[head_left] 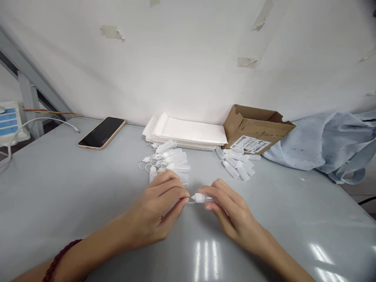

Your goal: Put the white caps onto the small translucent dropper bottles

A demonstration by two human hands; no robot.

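Note:
Between the thumb and fingers of my right hand [227, 207] lies a small translucent squeeze bottle [200, 197], on its side with its white conical tip toward the left. My left hand [164, 205] pinches its thumb and fingertips together right at that tip. A thin dark line and a thin white strap run from the tip to the pinch; what the fingertips hold is hidden. Just beyond my left hand is a pile of similar bottles with white caps and straps [176, 158]. Farther right lie several translucent bottles without visible caps [239, 162].
A stack of white padded envelopes [190, 131] rests against the wall, beside an open cardboard box [258, 129]. A phone [102, 133] and a white cable [55, 118] are at the back left. Light blue fabric [311, 143] is heaped on the grey table [88, 196] at right.

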